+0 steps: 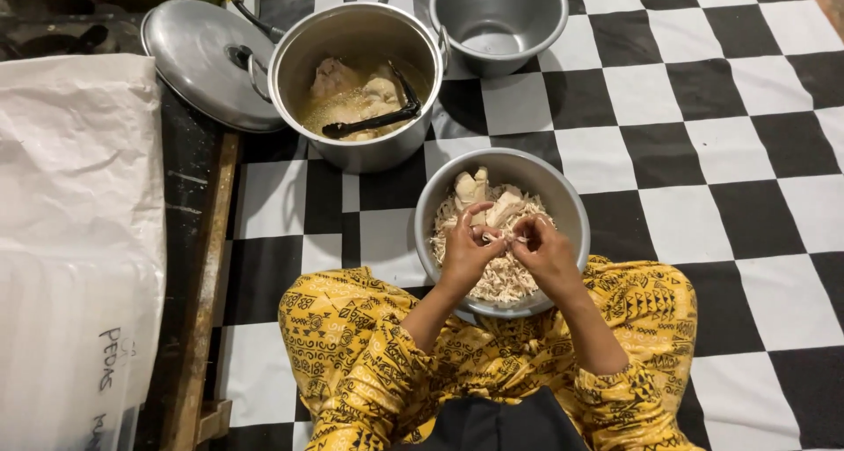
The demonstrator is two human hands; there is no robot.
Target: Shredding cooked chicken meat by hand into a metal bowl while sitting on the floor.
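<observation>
A thin strip of pale cooked chicken (503,236) sits just below the middle of the frame, stretched between two hands over a metal bowl (573,207); the left hand (466,250) pinches one end between thumb and fingertips, the other fingers curled in; the right hand (543,250) pinches the other end the same way, fingers bent close together; the two hands nearly touch above the bowl. The bowl holds a heap of shredded chicken (501,280) with a few whole chunks (479,192) at its far side; it rests on a black-and-white checkered mat (703,108) between knees in yellow patterned trousers (352,345). Above it, at upper centre, a steel pot (360,148) holds chicken pieces in broth with black tongs (374,121) lying in it; its lid (198,60) lies at its left, touching it; an empty metal bowl (497,16) stands at top centre, just right of the pot; a white sack (75,196) fills the left edge.
</observation>
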